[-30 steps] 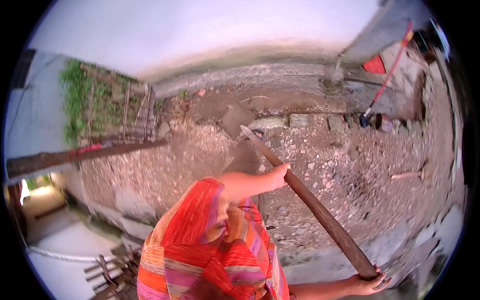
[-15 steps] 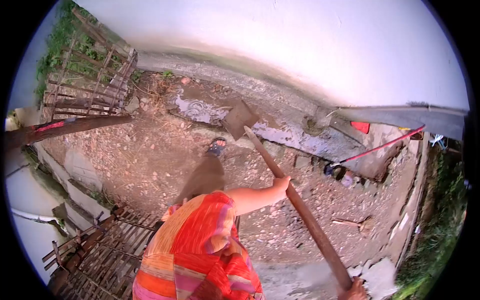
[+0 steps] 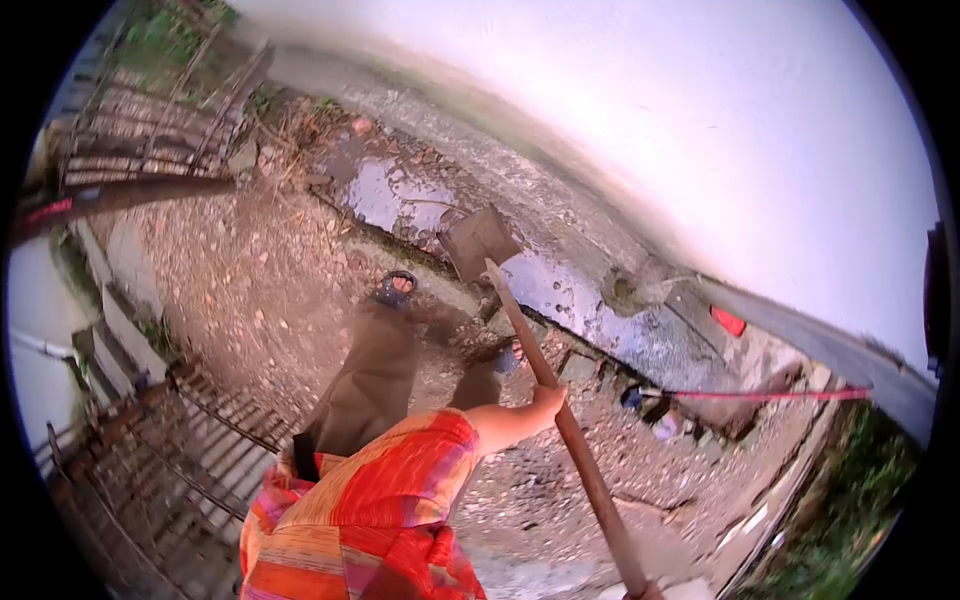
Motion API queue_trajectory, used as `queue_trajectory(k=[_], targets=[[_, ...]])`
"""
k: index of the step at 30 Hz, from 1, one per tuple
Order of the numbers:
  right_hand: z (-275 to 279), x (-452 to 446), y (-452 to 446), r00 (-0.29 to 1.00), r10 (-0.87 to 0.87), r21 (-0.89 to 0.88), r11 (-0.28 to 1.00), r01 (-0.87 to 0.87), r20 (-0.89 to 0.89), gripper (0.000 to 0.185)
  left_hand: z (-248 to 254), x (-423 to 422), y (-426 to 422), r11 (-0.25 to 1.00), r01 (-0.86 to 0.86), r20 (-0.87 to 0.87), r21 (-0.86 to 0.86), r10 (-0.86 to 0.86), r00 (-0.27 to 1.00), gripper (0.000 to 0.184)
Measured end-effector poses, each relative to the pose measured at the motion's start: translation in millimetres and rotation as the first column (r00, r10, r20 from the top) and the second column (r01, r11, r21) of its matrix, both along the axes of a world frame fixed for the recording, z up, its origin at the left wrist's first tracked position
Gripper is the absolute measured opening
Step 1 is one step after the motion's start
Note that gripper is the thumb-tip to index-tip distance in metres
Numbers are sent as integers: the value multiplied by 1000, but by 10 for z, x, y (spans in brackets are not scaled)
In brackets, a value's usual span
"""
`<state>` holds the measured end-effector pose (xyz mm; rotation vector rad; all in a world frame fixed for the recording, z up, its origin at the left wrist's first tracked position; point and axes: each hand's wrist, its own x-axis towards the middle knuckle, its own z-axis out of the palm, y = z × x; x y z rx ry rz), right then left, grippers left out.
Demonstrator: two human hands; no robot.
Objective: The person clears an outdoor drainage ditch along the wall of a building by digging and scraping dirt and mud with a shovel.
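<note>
"What does the head view show of the long-handled tool (image 3: pixel 579 455)?"

"It slants across the middle, from the bottom edge up to the wet channel (image 3: pixel 580 305) beside the white wall (image 3: pixel 660 130). The blade (image 3: pixel 480 242) is at the top, over the channel's near side."

"How does it look?"

"The blade is flat, roughly square, dull grey-brown, with fairly straight edges. It sits at an angle, one corner towards the wall. The handle (image 3: pixel 605 505) is a plain round pole of brown wood, paler and tapered where it meets the blade."

"Is the blade in the water?"

"I can't tell. Shiny water shows on both sides of it, but contact isn't clear."

"And the hands?"

"The left hand (image 3: pixel 548 398) is wrapped around the handle, partway down from the blade. Of the right hand (image 3: pixel 648 591) only a sliver seems to show, at the bottom edge beside the handle; I can't tell how its fingers stand."

"Anything nearby?"

"Two sandalled feet: one (image 3: pixel 400 284) on the stony ground (image 3: pixel 260 270) left of the blade, the other (image 3: pixel 512 353) just beside the handle. Further right, a red pole (image 3: pixel 770 395) lies near the channel's end, well apart from the blade, and a red scrap (image 3: pixel 727 321) is close to the wall."
</note>
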<state>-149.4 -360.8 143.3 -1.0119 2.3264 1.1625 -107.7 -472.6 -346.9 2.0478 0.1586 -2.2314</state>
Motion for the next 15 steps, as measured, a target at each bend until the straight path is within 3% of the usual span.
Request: queue_trajectory(k=[2,3,5,9,11,13,15], targets=[[-156,-537,472,995,93,24,995,-92,-30,18,-20,-212,127,998,36,51,-60,-33,998,21],[-231,-825,588,995,97,5,995,-97,-35,20,200,-332,17,994,-97,65,59,93,994,19],[-352,-1352,625,998,70,-47,996,-69,9,18,298,-582,-69,963,-209,-86,172,226,970,25],[-896,-1998,443,981,194,-2,981,-194,1,19,-332,-1133,-66,969,-215,-149,123,233,961,30],[-1218,-2390,592,977,211,49,976,-211,-7,21,-563,-1282,-99,984,-35,-207,172,71,976,38],[-1396,-2656,620,996,88,103,991,-90,22,25,-652,-1477,-45,992,-79,-33,95,82,996,42],[-1437,-2826,817,999,32,69,997,-35,41,25,-616,-1492,-9,1000,15,-34,5,-15,999,50]])
